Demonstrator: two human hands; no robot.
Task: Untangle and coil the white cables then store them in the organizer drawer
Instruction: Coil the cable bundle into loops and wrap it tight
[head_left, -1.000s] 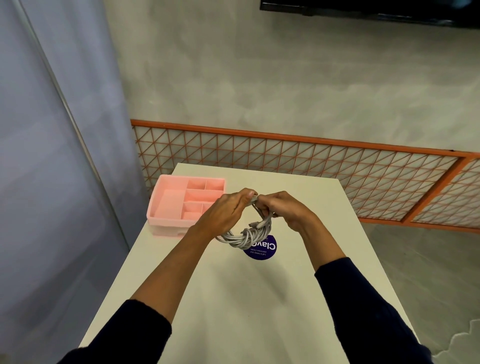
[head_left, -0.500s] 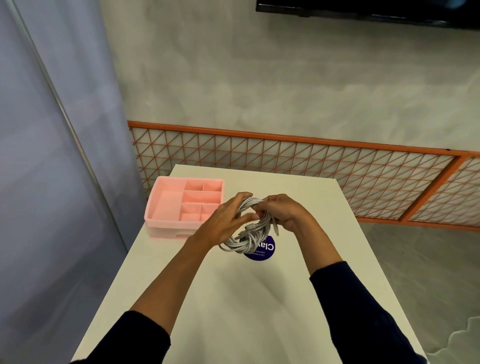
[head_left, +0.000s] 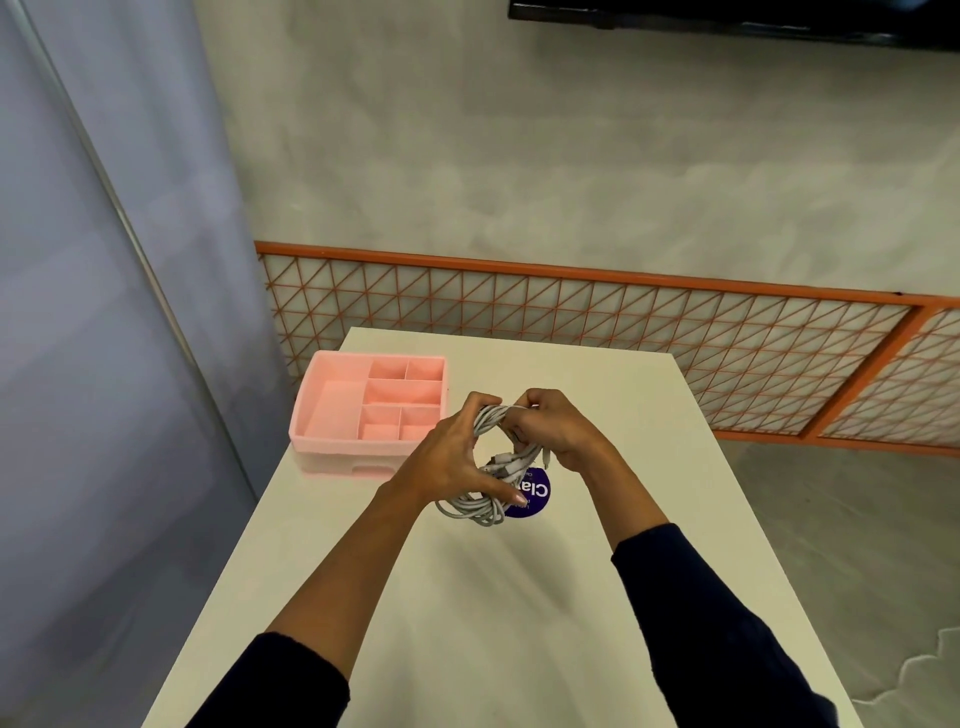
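- The left grip grasps the white cables: fingers curled over the top of the loop, thumb laid across its lower strands.
- The right grip is clenched round the same bundle at its upper right side, close against the left fingers.
- The cables are wound into a rough ring of many pale, greyish-white turns, open in the centre, with a few plug ends poking out on the right side.
- The coil is held between both grips over the middle of the desk.
- Under it lies a round dark purple sticker with white lettering, partly covered.
- The pink organizer drawer sits at the desk's far-left corner, its compartments facing up.
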